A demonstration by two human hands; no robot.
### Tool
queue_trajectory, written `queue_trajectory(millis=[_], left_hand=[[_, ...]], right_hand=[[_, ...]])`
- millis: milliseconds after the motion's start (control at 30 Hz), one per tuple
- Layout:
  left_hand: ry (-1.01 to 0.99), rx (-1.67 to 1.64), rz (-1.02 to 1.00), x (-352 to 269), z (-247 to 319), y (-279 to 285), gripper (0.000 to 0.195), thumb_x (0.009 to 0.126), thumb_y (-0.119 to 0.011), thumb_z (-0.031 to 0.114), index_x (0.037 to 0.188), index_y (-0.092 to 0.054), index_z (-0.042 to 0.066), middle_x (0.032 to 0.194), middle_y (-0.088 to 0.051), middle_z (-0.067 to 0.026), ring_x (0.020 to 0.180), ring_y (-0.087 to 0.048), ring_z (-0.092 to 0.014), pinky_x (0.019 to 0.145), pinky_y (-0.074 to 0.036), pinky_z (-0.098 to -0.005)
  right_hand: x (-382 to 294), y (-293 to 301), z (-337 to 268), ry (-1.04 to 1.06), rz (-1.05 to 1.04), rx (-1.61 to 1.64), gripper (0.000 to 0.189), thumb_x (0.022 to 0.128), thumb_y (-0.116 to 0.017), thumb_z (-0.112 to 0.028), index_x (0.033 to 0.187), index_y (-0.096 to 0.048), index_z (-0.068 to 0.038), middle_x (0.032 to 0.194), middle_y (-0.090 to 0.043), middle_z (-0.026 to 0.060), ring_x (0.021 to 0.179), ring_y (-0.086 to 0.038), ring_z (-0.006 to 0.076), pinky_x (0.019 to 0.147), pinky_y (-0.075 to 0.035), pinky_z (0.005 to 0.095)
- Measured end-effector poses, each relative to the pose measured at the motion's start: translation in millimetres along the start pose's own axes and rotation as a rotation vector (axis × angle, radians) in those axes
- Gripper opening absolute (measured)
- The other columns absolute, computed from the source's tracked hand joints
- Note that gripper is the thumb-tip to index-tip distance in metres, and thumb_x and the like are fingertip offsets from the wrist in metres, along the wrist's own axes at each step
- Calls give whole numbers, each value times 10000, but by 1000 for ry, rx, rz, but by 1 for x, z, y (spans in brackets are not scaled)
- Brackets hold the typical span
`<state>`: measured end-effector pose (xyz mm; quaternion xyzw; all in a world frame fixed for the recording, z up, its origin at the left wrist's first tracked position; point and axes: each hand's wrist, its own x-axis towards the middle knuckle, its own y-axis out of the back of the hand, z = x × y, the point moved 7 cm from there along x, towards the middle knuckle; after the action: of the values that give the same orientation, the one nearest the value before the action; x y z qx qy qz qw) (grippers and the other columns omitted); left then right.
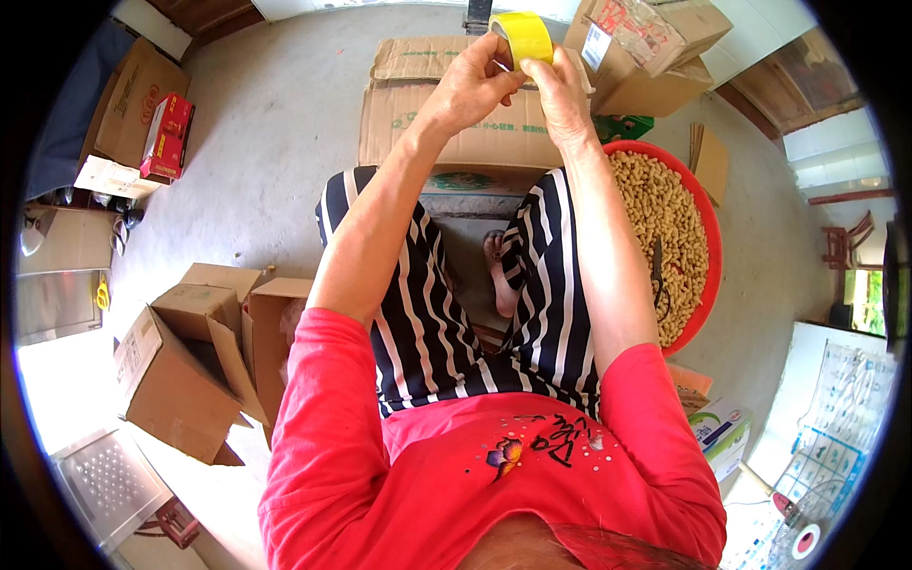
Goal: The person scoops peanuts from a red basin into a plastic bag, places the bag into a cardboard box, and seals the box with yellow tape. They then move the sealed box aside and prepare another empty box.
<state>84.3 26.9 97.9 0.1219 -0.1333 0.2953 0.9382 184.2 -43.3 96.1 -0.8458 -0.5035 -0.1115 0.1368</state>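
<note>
A roll of yellow packing tape [536,37] is held up between both hands above a cardboard box. My left hand [474,82] grips the roll's left side, with fingers at its open core. On the roll's lower right edge, the thumb and fingers of my right hand [559,89] pinch the tape. Whether a tape end is lifted cannot be made out. Below the hands, the closed cardboard box [406,135] bears green printing and stands in front of my knees. Part of its top is hidden by my hands and forearms.
By my right leg stands a red basin [711,242] full of peanuts in shells [666,192], with black-handled scissors [660,278] lying on them. Cardboard boxes [641,78] are stacked at the far right. Opened cartons [192,356] lie left of me. A red box [168,135] sits farther left.
</note>
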Motion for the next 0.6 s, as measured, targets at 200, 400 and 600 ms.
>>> queue_trajectory(millis=[200, 400, 600], left_hand=[[-10, -86, 38, 0, 2, 7, 191, 920, -604, 58, 1084, -527, 2, 907, -609, -73, 746, -587, -126, 658, -515, -256], [-286, 376, 353, -3, 22, 22, 308, 884, -643, 64, 1180, -578, 7, 960, -637, -112, 812, -636, -183, 681, -541, -283], [-376, 660, 318, -4, 28, 18, 227, 837, -683, 91, 1059, -689, 50, 925, -665, -112, 772, -663, -257, 675, -539, -328]], right_hand=[[1, 1, 2, 44, -55, -67, 248, 900, -580, -181, 1092, -537, -30, 968, -599, 40, 889, -570, 125, 802, -486, 288], [-3, -1, -15, 249, 95, -405, 235, 913, -607, -181, 1080, -542, -29, 941, -645, 143, 850, -633, 236, 752, -507, 350], [-7, -3, -20, 320, 139, -620, 226, 902, -603, -176, 1053, -530, -24, 872, -645, 241, 814, -634, 423, 693, -506, 441]])
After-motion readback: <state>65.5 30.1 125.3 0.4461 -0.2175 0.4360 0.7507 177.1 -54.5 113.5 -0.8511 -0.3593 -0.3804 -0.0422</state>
